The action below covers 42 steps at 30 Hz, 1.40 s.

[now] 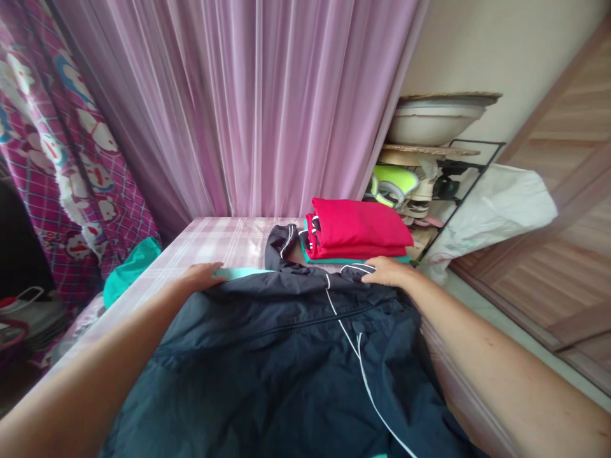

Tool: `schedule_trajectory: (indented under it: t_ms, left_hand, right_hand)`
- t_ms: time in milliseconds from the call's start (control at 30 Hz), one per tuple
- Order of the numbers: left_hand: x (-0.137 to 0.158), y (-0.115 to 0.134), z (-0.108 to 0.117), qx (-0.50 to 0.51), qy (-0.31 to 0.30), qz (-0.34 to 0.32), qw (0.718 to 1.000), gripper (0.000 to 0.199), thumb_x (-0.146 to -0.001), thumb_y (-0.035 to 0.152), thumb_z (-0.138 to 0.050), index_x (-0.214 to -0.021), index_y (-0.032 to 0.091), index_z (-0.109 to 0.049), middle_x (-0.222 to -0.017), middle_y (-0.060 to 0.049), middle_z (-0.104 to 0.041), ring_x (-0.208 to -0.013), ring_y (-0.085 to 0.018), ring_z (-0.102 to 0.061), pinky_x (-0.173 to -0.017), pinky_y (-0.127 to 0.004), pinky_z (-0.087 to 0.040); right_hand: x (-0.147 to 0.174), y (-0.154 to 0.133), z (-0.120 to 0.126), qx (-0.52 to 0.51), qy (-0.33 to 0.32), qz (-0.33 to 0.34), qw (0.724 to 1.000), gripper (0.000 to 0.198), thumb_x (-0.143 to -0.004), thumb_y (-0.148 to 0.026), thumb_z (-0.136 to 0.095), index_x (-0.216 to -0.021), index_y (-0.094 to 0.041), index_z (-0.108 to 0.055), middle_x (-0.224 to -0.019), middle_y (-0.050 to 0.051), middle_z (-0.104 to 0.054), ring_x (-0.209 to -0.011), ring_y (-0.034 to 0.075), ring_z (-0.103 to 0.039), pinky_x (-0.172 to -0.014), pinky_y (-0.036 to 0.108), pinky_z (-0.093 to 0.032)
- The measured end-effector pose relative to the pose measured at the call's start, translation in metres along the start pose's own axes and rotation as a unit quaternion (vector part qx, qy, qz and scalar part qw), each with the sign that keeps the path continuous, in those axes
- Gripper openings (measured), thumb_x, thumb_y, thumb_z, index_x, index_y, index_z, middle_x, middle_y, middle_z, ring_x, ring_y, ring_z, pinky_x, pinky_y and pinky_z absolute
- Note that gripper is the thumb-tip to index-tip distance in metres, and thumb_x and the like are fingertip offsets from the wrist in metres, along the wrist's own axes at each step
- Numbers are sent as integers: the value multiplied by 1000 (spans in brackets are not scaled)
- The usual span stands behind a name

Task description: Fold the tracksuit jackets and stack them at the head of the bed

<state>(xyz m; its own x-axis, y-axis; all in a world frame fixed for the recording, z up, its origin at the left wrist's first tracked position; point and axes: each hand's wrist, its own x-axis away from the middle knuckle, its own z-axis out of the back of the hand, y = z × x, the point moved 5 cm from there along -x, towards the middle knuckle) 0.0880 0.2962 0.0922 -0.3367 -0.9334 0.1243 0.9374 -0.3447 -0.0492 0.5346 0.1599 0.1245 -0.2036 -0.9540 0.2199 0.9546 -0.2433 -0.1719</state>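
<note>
A dark navy jacket (277, 356) with thin white piping spreads over the table toward me. My left hand (204, 277) is closed on its far left corner, where a strip of light teal cloth shows beside the fingers. On the far right corner, my right hand (387, 272) grips the dark fabric, with the fingertips over the edge. Part of a sleeve with white lines lies beyond the far edge. Just behind it sits a folded stack of clothes (360, 226), bright red on top with teal at the bottom.
The table (214, 238) has a pale checked cover. Pink curtains (286, 108) hang behind it, and a patterned magenta cloth (71, 184) hangs at left. Teal fabric (131, 270) lies by the left edge. At right stand a rack (472, 184) with shoes and basins, and a white bag (496, 210).
</note>
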Motion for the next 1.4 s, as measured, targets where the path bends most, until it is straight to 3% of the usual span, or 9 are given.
schedule_trajectory:
  t_ms: [100,167,367,533,667,800,1000,1233,1400]
  left_hand:
    - [1,2,-3,-19,-58,-36,997,49,-80,45,-55,-122,20,-64,-126,-12,-67,-113,-28,-62,-94,-37,-45]
    - [10,-1,8,-25,-55,-63,996,39,-82,40,-54,-114,22,-66,-118,-8,-70,-106,-26,-63,-93,-36,-44]
    - [50,-25,67,31,292,71,953,38,-94,43,-37,-115,22,-62,-108,-5,-66,-101,-23,-60,-87,-33,-44]
    - [27,7,47,10,246,77,966,38,-93,31,-38,-120,20,-63,-119,-15,-63,-115,-31,-56,-99,-46,-39]
    - [23,33,21,3,240,57,969,52,-88,22,-42,-139,19,-49,-142,-18,-51,-128,-33,-48,-108,-52,-32]
    - [72,61,-13,19,235,-53,970,54,-93,34,-39,-145,23,-42,-149,-11,-48,-140,-29,-38,-115,-51,-27]
    - [163,84,-68,28,139,-156,978,56,-95,52,-36,-145,28,-45,-153,-6,-43,-142,-26,-36,-118,-50,-25]
    - [185,91,-76,39,134,-139,980,56,-95,52,-38,-145,27,-46,-153,-8,-42,-142,-27,-36,-117,-49,-28]
    - [186,94,-71,23,131,-74,988,59,-95,51,-38,-146,22,-44,-155,-12,-38,-145,-30,-30,-117,-53,-25]
  right_hand:
    - [21,-6,5,99,3,54,994,21,-75,-32,-65,-92,-27,-76,-84,2,-73,-78,21,-66,-59,25,-40]
    - [40,-8,12,147,106,108,978,25,-80,-32,-60,-101,-31,-75,-93,2,-72,-82,20,-65,-63,25,-39]
    - [63,18,21,126,402,37,906,39,-92,-32,-48,-126,-27,-65,-107,9,-67,-90,23,-63,-71,28,-40]
    - [11,16,5,87,288,-85,950,41,-93,-38,-48,-130,-25,-59,-113,13,-65,-89,26,-65,-71,32,-45]
    - [3,14,-6,69,213,-69,972,62,-86,-35,-59,-144,-20,-43,-126,16,-60,-104,28,-64,-85,34,-48]
    - [37,25,-10,9,214,17,977,52,-86,-36,-56,-135,-20,-54,-131,13,-60,-105,26,-65,-91,33,-48]
    - [107,41,-28,-151,88,38,984,35,-84,-41,-56,-110,-22,-69,-98,6,-74,-84,20,-69,-75,28,-51]
    - [159,16,-36,-68,76,71,992,56,-79,-55,-61,-125,-23,-65,-132,10,-62,-107,26,-64,-88,33,-49]
    - [164,15,-47,32,55,-7,998,40,-79,-49,-63,-109,-23,-73,-109,10,-73,-104,29,-66,-83,33,-49]
